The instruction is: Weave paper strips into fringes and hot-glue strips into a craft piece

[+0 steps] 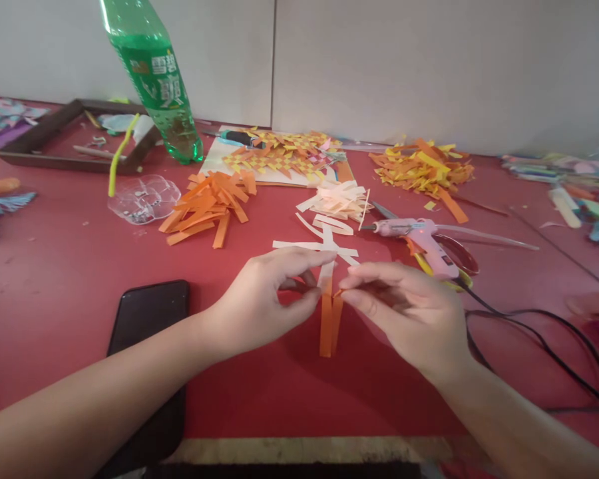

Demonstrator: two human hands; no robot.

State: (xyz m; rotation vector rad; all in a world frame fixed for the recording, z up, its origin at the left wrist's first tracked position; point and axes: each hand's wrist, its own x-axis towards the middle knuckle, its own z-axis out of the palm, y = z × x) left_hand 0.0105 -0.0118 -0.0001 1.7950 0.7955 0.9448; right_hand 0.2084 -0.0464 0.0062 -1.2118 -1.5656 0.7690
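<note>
Orange paper strips (326,326) hang or lie between my hands, below a pale strip with a folded loop (334,224) and a white crosspiece (304,245). My right hand (404,313) pinches the small folded end of an orange paper strip between thumb and forefinger. Beside the strips, on the left, my left hand (264,299) has its thumb and forefinger apart, the forefinger reaching over the pale strip and the thumb tip close to the orange one. Whether the left thumb touches the paper I cannot tell.
A pink glue gun (419,239) with a black cable (544,316) lies to the right. Piles of orange strips (214,199), pale strips (342,199) and orange-yellow strips (424,169) lie behind. A phone (150,319), green bottle (154,80) and dark frame (34,136) are on the left.
</note>
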